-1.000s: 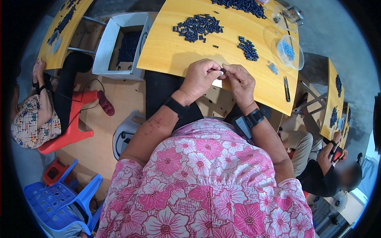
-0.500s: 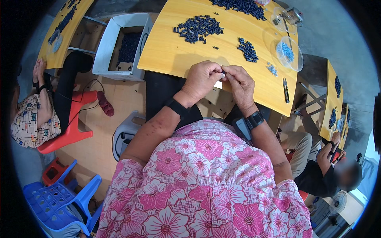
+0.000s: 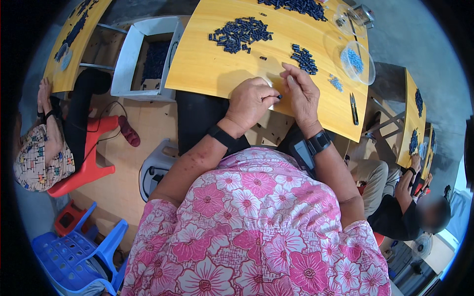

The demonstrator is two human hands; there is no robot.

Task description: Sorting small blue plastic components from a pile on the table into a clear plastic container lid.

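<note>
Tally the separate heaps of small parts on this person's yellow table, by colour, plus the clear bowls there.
Dark heaps: 3, the big one, a smaller one, one at the far edge
Light blue heaps: 1
Clear bowls: 2
Total: 6

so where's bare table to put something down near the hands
Bare wood lies left of the left hand, below the big dark pile. Crowded to the right: small pile, blue pieces, clear bowl, cutters beside the right hand.
</note>
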